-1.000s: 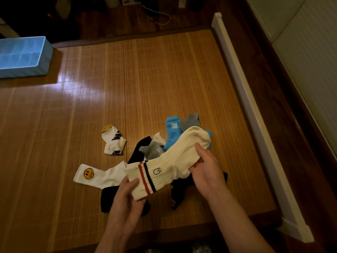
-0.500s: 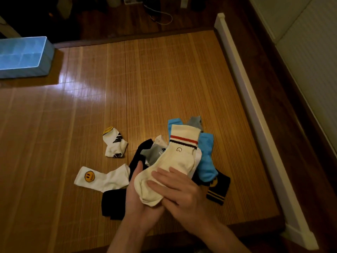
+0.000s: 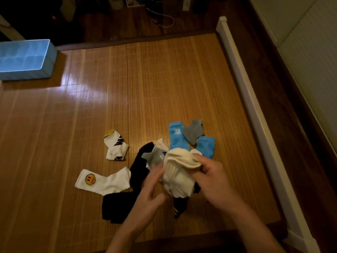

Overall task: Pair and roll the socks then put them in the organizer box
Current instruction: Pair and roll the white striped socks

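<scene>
Your right hand (image 3: 211, 172) is clamped on the bunched cream ribbed sock bundle (image 3: 179, 170), held above the pile near the mat's front edge; your left hand (image 3: 151, 187), blurred, cups its side, grip unclear. Rolling looks underway: tuck the cuff next. Whether two socks are paired inside is hidden. The pale blue compartmented organizer box (image 3: 25, 59) waits far left, partly cut off.

Both hands work a bundled cream sock (image 3: 179, 172) above the sock pile on the bamboo-mat surface (image 3: 127, 84). The right hand (image 3: 213, 179) pinches its folded top; the blurred left hand (image 3: 153, 187) is at its left side. A smiley-face white sock (image 3: 102, 180) lies left, two blue socks (image 3: 177, 136) beyond. A blue organizer box (image 3: 25, 59) sits far left.
</scene>
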Demonstrator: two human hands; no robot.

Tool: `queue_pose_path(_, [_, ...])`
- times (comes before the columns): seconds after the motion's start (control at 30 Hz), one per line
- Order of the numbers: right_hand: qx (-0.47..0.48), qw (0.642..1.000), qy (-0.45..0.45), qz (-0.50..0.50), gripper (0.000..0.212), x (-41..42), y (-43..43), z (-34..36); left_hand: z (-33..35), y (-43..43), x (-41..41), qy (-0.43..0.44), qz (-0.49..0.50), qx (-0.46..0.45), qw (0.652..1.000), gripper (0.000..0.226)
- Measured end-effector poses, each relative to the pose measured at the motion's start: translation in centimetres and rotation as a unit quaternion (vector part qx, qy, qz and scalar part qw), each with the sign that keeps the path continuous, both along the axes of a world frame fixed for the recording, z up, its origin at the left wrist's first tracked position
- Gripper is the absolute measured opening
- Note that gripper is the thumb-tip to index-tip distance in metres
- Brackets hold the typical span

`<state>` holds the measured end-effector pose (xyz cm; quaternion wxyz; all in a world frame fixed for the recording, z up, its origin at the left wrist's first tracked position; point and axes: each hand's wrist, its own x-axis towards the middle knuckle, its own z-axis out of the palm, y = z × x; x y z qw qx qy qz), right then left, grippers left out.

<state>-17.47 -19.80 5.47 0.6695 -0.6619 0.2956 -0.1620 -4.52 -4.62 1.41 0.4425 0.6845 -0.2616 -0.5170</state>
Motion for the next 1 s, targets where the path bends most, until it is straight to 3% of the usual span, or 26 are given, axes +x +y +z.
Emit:
queue_pose_path(0.1, [0.059,0.998,0.004,0.035,0.021,-0.2,-2.4,0.3,0.3,0.2,0.7,0.133,-0.073,0.015,0.988,0.064])
queue_pose_path(0.23, [0.129,0.989,0.009,-0.072,0.021,0.5,-4.2,-0.2,1.5,-0.7,0.9,0.09,-0.093,0.065,0.989,0.024])
queue_pose_path(0.33, [0.231,0.964,-0.016,-0.132,0.029,0.7,-5.2,-0.6,2.0,-0.7,0.9,0.154,-0.064,0.075,0.983,0.044])
queue_pose_path(0.4, [0.294,0.951,0.022,-0.087,0.038,0.6,-5.1,-1.1,2.3,-0.8,0.8,0.206,-0.062,0.061,0.975,0.051])
queue_pose_path(0.5, [0.293,0.95,0.09,-0.064,0.03,0.5,-4.6,-2.4,2.6,-1.0,0.7,0.238,-0.065,0.058,0.967,0.052])
queue_pose_path(0.6, [0.339,0.931,0.035,-0.128,0.031,0.2,-4.6,-3.2,2.6,-0.9,0.8,0.276,-0.051,0.058,0.958,0.053])
queue_pose_path(0.7, [0.365,0.928,0.047,-0.054,0.039,-0.1,-3.7,-3.7,2.7,-1.0,0.9,0.316,-0.055,0.057,0.945,0.048])
queue_pose_path(0.77, [0.369,0.925,0.05,-0.073,0.039,0.0,-3.2,-4.1,2.6,-1.1,0.8,0.333,-0.049,0.068,0.939,0.053])
queue_pose_path(0.9, [0.351,0.914,-0.005,-0.205,0.03,0.1,-3.5,-3.9,1.7,-0.9,0.8,0.381,0.084,0.085,0.917,0.061])
queue_pose_path(1.0, [0.334,0.908,-0.056,-0.248,0.035,0.0,-3.3,-3.9,1.5,-1.3,0.3,0.453,0.244,0.023,0.857,0.052])
